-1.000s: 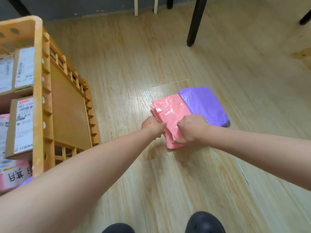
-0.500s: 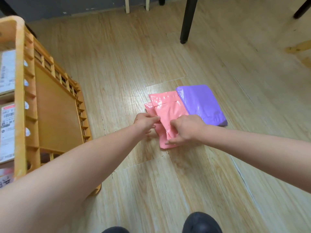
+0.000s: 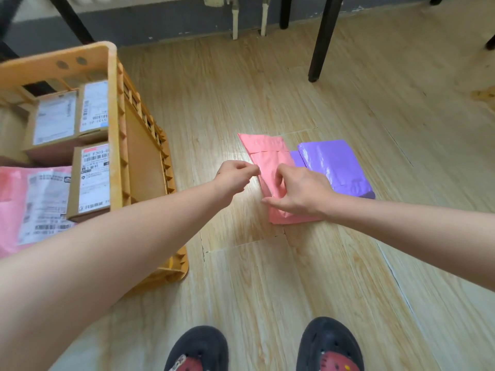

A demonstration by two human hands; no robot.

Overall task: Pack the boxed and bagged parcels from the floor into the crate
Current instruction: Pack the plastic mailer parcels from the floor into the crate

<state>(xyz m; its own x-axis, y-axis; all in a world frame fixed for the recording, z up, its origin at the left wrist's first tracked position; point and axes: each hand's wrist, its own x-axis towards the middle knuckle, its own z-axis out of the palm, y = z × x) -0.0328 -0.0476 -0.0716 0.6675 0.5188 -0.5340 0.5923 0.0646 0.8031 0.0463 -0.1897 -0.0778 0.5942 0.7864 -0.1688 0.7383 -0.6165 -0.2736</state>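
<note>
— Pale wood-plank floor [image 3: 294, 277] below a grey wall [image 3: 160, 25]: what is the person doing?

— Standing over a pink bag [image 3: 267, 153] that lies flat on the floor, both arms stretched out. The left grip [image 3: 235, 178] is narrow, thumb and forefinger pinched at the bag's left edge. The right grip [image 3: 300, 194] is curled onto the bag's lower half, thumb along its near-left side.

— Any change from half a second ago?

— A second pink edge stuck out to the left then, and it no longer shows. The view has swung left, so more of the crate's load is in frame.

— And around them?

— A purple bag [image 3: 337, 167] lies just right of the pink one, touching it (a second purple layer peeks out between them). The yellow crate [image 3: 112, 103] stands at left, holding labelled cardboard boxes [image 3: 91, 178] and a labelled pink parcel [image 3: 16, 188]. The left forearm [image 3: 120, 236] crosses the crate's near corner, and the right grip hides part of both bags. A black furniture leg [image 3: 320, 44] stands beyond them, with dark shoes [image 3: 329, 346] at the bottom edge.
</note>
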